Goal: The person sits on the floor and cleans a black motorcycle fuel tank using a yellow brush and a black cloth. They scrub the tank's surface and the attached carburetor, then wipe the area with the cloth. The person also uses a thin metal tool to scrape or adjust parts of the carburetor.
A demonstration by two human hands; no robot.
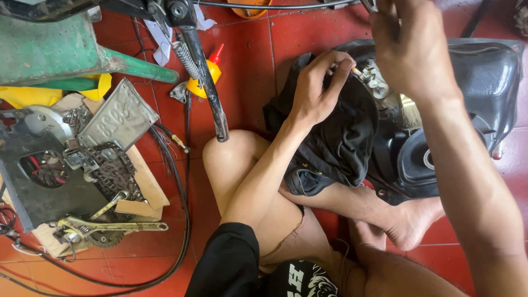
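Black plastic tray (pixel 489 77), brush (pixel 408 113) inside

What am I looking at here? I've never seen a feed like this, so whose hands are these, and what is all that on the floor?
There is one picture, from a camera worn on a person's head, looking down at their own bare hands and folded legs as they sit on a red tiled floor.

The left hand presses on a dark cloth and pinches a thin stick-like tool at a small metal part. The right hand is raised above that part; what its fingers grip is cut off at the picture's edge. Behind sits a black plastic tub.

To the left lie a grey metal plate, an oily chain, a spanner, black cables and a yellow squeeze bottle.
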